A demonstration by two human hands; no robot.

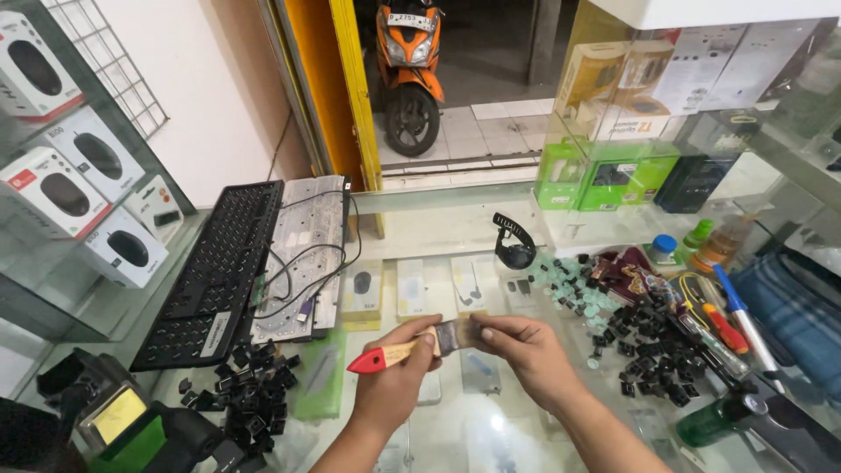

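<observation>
We hold a paintbrush (412,348) over the glass table (438,228), both hands meeting near the middle of its front half. Our left hand (396,372) is wrapped around the pale wooden handle, whose red tip points left; our right hand (526,350) pinches the bristle end between fingers and thumb. The brush lies nearly level, its bristles mostly hidden by the right fingers.

Open room is scarce. The bare glass runs in a strip ahead of the hands toward the table's far edge, where a doorway shows an orange scooter (410,61). On the left a stripped black keyboard frame (215,276) and a grey keyboard plate (302,254) lie side by side, with a heap of black keycaps (250,398) near the front edge. On the right, more black keycaps (653,350) and pale green rubber domes (574,289) crowd the surface beside screwdrivers (727,328).

White boxes with pictures of black mice (61,188) stand on the left shelf. Green boxes (613,175) sit in the glass case at right, with tan and white ones above.
</observation>
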